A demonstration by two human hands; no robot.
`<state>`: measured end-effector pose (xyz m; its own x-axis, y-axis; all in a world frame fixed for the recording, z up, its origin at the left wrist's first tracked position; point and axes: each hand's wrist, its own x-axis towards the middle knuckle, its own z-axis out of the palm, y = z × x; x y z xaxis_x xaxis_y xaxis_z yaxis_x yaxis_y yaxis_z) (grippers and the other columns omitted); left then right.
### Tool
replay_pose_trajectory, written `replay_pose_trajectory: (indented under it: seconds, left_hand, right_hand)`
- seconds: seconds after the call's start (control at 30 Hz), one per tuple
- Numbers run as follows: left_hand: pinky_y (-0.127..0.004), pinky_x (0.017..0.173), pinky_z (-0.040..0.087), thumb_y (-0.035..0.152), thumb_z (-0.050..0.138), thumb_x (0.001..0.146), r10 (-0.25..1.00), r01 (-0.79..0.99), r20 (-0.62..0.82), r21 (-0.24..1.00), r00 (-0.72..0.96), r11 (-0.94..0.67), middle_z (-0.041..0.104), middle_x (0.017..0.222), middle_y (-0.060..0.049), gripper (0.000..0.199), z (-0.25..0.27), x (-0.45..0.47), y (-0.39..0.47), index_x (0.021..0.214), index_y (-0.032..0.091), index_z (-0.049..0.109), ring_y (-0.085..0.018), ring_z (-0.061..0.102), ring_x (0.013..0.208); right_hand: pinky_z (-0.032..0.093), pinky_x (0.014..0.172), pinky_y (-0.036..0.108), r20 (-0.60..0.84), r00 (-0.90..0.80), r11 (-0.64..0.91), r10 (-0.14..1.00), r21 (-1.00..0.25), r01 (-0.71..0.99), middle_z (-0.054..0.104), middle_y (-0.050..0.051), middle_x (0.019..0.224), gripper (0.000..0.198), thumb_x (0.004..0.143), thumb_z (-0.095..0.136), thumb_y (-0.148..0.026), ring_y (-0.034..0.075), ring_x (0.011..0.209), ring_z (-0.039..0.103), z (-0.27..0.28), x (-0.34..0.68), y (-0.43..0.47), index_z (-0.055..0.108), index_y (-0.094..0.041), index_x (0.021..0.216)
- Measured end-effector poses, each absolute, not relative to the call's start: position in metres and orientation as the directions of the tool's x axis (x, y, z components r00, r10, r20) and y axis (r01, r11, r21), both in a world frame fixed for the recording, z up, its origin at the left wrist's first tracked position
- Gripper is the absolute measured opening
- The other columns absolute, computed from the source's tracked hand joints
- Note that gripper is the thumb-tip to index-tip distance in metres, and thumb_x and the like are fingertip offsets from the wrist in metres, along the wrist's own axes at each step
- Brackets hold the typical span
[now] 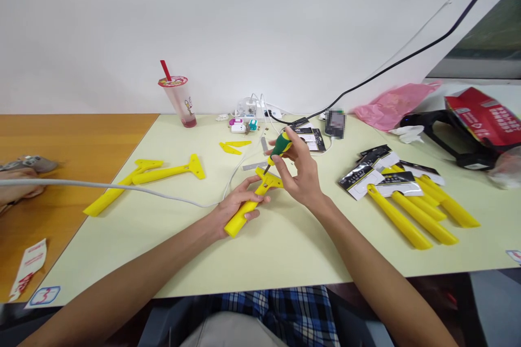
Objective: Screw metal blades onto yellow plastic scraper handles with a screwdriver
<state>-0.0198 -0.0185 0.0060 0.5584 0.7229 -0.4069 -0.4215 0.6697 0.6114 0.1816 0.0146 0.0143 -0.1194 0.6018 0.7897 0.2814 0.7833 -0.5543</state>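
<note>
My left hand (230, 207) is wrapped round the handle of a yellow scraper (243, 219), its wide head tilted up and away from me. My right hand (303, 174) grips a screwdriver (280, 144) with a green and yellow handle. The screwdriver's dark shaft points down to the scraper's head; whether the tip sits in a screw is too small to tell. Just beyond the head lies a flat metal blade (253, 166), with another metal strip (264, 145) farther back. Two thin yellow pieces (230, 148) lie behind. Two more yellow scrapers (169, 173) rest to the left.
Several carded yellow scrapers (401, 217) lie at right. A cup with a straw (179, 100), a power strip (246, 108) and a pink bag (394, 105) stand along the back. A white cable (163, 193) crosses at left, near another person's hand (20, 187).
</note>
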Motion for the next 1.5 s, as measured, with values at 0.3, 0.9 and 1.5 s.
replay_pose_trajectory:
  seconds: [0.3, 0.9, 1.5]
  left_hand:
    - [-0.015, 0.039, 0.038, -0.001, 0.077, 0.076, 0.729, -0.434, -0.394, 0.609, 0.560, 0.663, 0.074, 0.115, -0.010, 0.071, 0.005, -0.020, -0.017, 0.139, 0.022, 0.053, -0.007, 0.060, 0.057]
    - [-0.014, 0.040, 0.037, -0.001, 0.075, 0.075, 0.742, -0.451, -0.394, 0.608, 0.543, 0.653, 0.074, 0.122, -0.011, 0.075, 0.007, -0.020, -0.018, 0.143, 0.022, 0.051, -0.006, 0.061, 0.059]
    - [-0.015, 0.039, 0.040, 0.001, 0.077, 0.076, 0.753, -0.436, -0.376, 0.640, 0.540, 0.632, 0.074, 0.116, -0.008, 0.072, 0.005, -0.021, -0.017, 0.139, 0.024, 0.052, -0.008, 0.065, 0.060]
  right_hand:
    - [0.066, 0.105, 0.055, 0.781, -0.101, 0.772, 0.617, -0.575, 0.270, 0.066, 0.013, 0.149, 0.067, 0.113, 0.056, -0.036, 0.029, 0.123, 0.075, 0.010, 0.180, 0.014, 0.028, -0.038, 0.174]
    - [0.066, 0.101, 0.052, 0.769, -0.072, 0.761, 0.635, -0.607, 0.230, 0.066, 0.012, 0.147, 0.072, 0.111, 0.061, -0.033, 0.027, 0.115, 0.076, 0.004, 0.178, 0.018, 0.026, -0.041, 0.173]
    - [0.069, 0.096, 0.052, 0.816, 0.018, 0.770, 0.578, -0.552, 0.320, 0.069, 0.010, 0.135, 0.070, 0.106, 0.072, -0.039, 0.028, 0.110, 0.077, 0.005, 0.177, 0.019, 0.038, -0.043, 0.167]
